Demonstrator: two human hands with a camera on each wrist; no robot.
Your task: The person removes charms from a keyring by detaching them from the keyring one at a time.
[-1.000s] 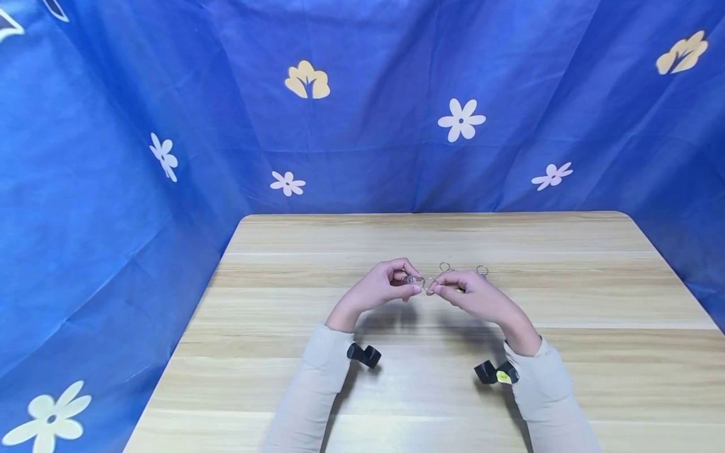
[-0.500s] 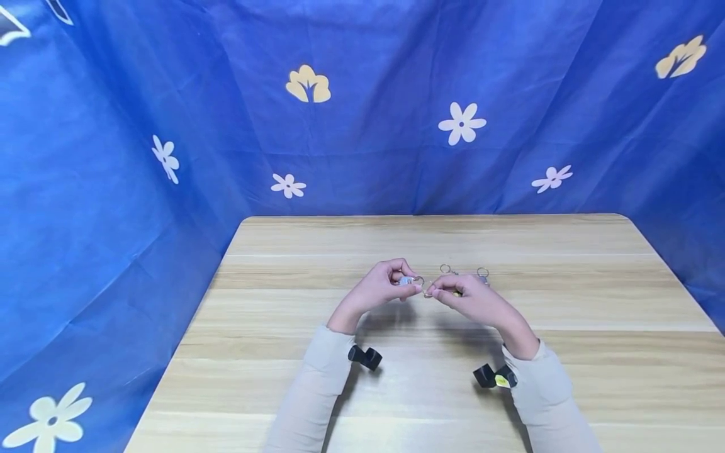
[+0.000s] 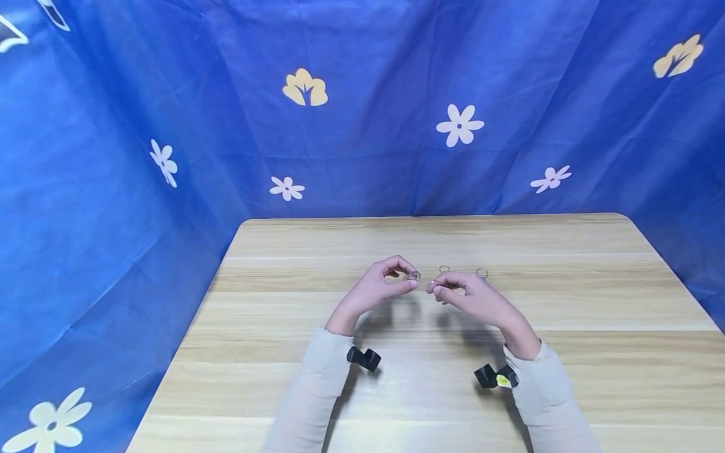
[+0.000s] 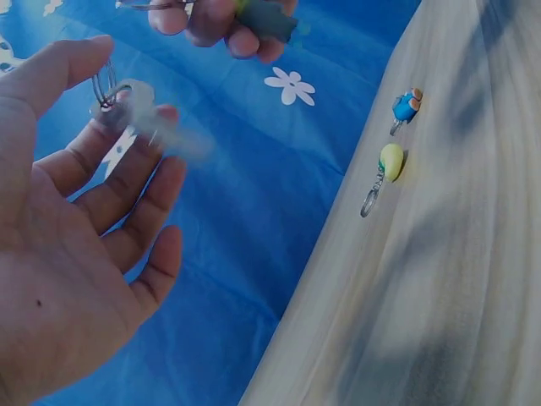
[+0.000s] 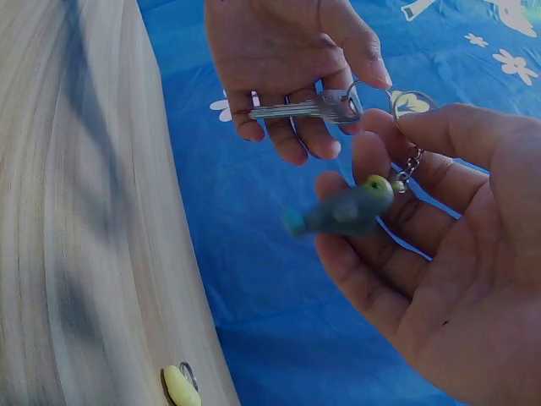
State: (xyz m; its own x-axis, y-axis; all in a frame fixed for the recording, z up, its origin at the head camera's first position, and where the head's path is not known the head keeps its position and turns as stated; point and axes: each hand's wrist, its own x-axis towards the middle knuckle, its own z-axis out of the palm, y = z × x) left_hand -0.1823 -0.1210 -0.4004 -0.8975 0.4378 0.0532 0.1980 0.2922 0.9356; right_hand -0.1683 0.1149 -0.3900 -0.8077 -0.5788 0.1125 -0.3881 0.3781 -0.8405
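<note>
Holding a silver key (image 5: 308,108) by its ring, the left hand (image 3: 378,288) pinches thumb to fingertip; the right hand (image 3: 472,298) pinches a fish keychain's (image 5: 342,211) ring just right of it, above the table's (image 3: 566,352) middle. Steady, aligned rings would help joining.

Key (image 4: 156,131) smeared by blur in the left wrist view, fish charm (image 5: 342,211) blurred, right hand (image 4: 224,21) cut off by top edge, rings too small from the head view
</note>
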